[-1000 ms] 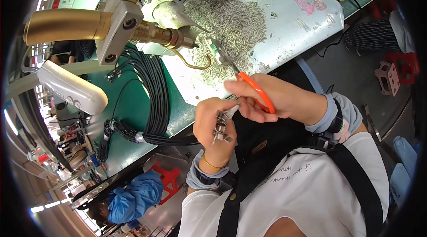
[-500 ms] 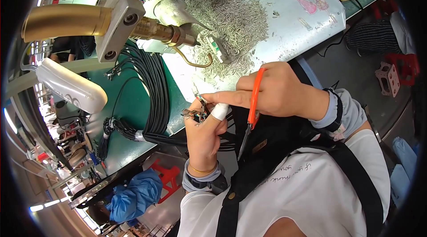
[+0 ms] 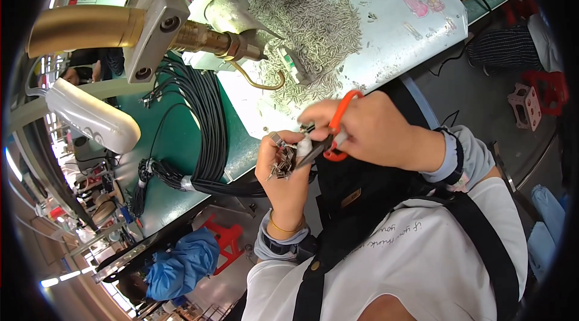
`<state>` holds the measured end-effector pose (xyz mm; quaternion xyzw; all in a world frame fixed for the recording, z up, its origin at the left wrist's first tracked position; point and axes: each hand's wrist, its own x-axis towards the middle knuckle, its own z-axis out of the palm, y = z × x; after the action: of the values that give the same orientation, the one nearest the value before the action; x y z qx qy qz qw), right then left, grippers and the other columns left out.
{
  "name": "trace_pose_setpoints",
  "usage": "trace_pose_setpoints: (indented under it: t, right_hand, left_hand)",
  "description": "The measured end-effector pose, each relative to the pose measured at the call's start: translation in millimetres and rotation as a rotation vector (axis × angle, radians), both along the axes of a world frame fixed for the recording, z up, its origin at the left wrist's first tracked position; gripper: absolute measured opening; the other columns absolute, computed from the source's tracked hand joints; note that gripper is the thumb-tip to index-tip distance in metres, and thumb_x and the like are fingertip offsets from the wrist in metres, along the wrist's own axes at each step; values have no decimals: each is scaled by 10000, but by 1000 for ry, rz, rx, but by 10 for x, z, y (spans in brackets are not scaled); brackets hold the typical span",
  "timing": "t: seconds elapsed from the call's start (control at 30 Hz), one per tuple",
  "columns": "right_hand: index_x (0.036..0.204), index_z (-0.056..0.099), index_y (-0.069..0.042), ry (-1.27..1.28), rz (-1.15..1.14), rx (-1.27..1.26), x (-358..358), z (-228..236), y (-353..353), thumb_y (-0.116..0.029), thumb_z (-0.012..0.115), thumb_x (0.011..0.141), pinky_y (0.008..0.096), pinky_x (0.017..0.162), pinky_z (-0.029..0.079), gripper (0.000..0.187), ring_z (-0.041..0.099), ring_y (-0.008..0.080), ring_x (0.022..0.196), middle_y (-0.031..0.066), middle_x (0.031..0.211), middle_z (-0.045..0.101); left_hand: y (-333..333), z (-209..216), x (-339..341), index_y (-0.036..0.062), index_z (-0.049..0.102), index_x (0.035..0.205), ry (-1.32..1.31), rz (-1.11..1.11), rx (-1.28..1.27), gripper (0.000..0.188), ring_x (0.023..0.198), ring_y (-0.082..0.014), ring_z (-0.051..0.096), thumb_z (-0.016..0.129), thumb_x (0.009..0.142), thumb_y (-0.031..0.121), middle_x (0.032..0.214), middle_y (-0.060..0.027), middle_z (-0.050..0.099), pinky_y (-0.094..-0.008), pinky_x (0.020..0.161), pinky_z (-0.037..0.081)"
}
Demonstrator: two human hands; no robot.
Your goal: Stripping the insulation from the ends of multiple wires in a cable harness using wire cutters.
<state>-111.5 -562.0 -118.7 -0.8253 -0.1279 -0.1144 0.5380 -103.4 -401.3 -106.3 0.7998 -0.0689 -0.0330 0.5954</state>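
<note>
My left hand [image 3: 286, 197] is closed around a cluster of small metal connector pieces [image 3: 282, 165]; one silvery piece [image 3: 277, 139] sticks up by its index finger. White tape [image 3: 304, 145] wraps its thumb. Scissors [image 3: 345, 107] with orange-red handles hang from my right hand [image 3: 386, 131], their dark blades pointing down-left across the left thumb. The right fingertips meet the left ones at a small dark-and-metal piece [image 3: 307, 129]; whether they grip it is blurred. Black cables [image 3: 241, 189] run behind my left hand from the table.
A large heap of tiny metal pins [image 3: 319, 31] covers part of the pale metal worktop [image 3: 416, 37]. Above it reach a brass-coloured nozzle [image 3: 205, 37] and a bent tube. A cable coil [image 3: 208, 116] lies on the green mat, below a white lamp [image 3: 93, 116]. Red stools stand beyond.
My right hand has drawn back slightly from the left fingertips, and the scissors have swung so their blades cross the left thumb. My left hand has turned, showing more of the metal cluster.
</note>
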Motion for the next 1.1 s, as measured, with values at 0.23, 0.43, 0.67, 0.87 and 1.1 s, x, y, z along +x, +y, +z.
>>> trace_pose_setpoints:
  t: [0.23, 0.43, 0.67, 0.87, 1.1]
  right_hand:
    - [881, 538, -42, 103, 8, 141, -10, -103, 62, 56, 499, 686, 259, 526, 436, 222, 575, 198, 565, 88, 655, 560]
    - [851, 522, -23, 170, -88, 147, -69, -95, 164, 18, 519, 739, 253, 532, 443, 120, 582, 183, 573, 71, 650, 559]
    - [834, 512, -10, 641, 136, 1019, -43, -21, 155, -118, 534, 841, 222, 520, 449, 111, 571, 127, 580, 51, 704, 565]
    - [759, 517, -18, 544, 105, 829, -102, 74, 69, -196, 604, 803, 234, 478, 438, 204, 559, 133, 506, 42, 617, 546]
    - [583, 502, -63, 317, 34, -74, -205, -25, 34, -397, 662, 693, 323, 412, 411, 386, 529, 260, 434, 53, 457, 498]
  left_hand:
    - [-35, 17, -17, 21, 547, 862, -34, -7, 19, 183, 633, -27, 456, 632, 716, -48, 744, 17, 517, -165, 560, 366]
    - [-8, -60, -60, 2, 550, 913, -442, -111, 316, 197, 667, -46, 491, 631, 737, -30, 765, -2, 537, -176, 575, 392]
    - [1, 57, -39, -4, 555, 890, 396, 82, -289, 147, 636, -66, 473, 611, 755, -11, 755, -11, 537, -175, 554, 371]
    - [18, 54, -25, -2, 506, 886, 229, 7, -343, 105, 511, -34, 357, 545, 793, 27, 733, -13, 483, -176, 442, 235]
    - [13, 37, -35, -11, 501, 885, -17, -30, -218, 109, 504, -39, 344, 540, 785, 7, 738, -17, 456, -178, 442, 230]
